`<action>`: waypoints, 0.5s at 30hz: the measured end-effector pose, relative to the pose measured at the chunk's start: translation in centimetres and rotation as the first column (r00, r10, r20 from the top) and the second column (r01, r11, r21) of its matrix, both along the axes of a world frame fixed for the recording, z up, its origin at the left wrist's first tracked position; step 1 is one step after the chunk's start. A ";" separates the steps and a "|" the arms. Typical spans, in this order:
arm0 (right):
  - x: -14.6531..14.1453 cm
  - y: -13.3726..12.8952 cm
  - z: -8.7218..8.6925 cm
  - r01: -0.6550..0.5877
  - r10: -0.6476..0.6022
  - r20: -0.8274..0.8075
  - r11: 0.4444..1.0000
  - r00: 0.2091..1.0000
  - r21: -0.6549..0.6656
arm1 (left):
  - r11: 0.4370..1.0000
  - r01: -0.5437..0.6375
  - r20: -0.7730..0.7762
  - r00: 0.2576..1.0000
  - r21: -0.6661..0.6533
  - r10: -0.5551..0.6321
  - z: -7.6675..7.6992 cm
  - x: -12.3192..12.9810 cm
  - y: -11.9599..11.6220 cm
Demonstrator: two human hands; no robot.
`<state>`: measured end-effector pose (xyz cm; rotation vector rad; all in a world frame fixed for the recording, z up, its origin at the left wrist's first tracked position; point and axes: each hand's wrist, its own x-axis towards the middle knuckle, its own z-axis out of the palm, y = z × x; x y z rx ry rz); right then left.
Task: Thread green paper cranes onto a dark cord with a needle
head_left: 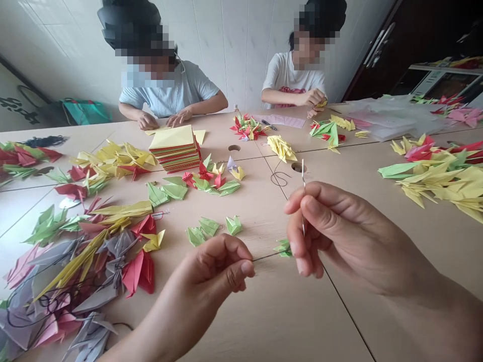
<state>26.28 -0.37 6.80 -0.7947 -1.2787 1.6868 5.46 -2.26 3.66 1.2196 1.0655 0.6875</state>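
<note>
Left hand (219,279): 1, thumb and index pinched shut on 1 dark thread (266,256)
Right hand (339,226): 1, thumb and index pinched shut on 1 bent metal wire (303,176), roughly upright; other fingers loosely curled
Thread: runs from left fingertips toward right hand
Green origami pieces: 1 (282,247) just beside right fingers, 3 (209,227) beyond left hand
Square paper stack (177,151): 1, mid-table, sheets uncountable
People: 2 across table (249,196), one in blue shirt (162,98), one in white shirt (292,75)
</note>
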 end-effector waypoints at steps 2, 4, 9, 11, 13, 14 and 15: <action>0.3 0.0 0.5 0.013 -0.013 0.019 0.999 1.000 0.033 | 1.000 0.004 -0.001 1.000 0.028 -0.004 0.3 -0.5 0.3; 0.8 0.0 0.9 0.048 -0.054 0.074 0.996 0.996 0.080 | 0.999 0.011 -0.006 1.000 0.048 -0.010 0.5 -1.0 0.8; 2.4 0.4 2.1 0.071 -0.127 0.252 0.973 0.959 0.218 | 0.978 0.209 -0.150 0.966 -0.023 -0.210 -0.1 -2.2 1.7; 2.9 0.6 2.2 0.053 -0.120 0.282 0.971 0.952 0.234 | 0.963 0.268 -0.369 0.897 0.013 -0.245 -0.6 -2.3 1.7; 3.3 0.6 2.3 0.051 -0.118 0.293 0.973 0.949 0.226 | 0.948 0.294 -0.556 0.811 0.120 -0.181 -1.2 -2.2 1.6; 3.5 0.6 2.2 0.053 -0.115 0.291 0.975 0.950 0.214 | 0.936 0.306 -0.601 0.786 0.176 -0.144 -1.5 -2.0 1.5; 3.6 0.6 2.3 0.064 -0.121 0.279 0.977 0.953 0.204 | 0.921 0.322 -0.620 0.775 0.219 -0.123 -1.8 -1.8 1.4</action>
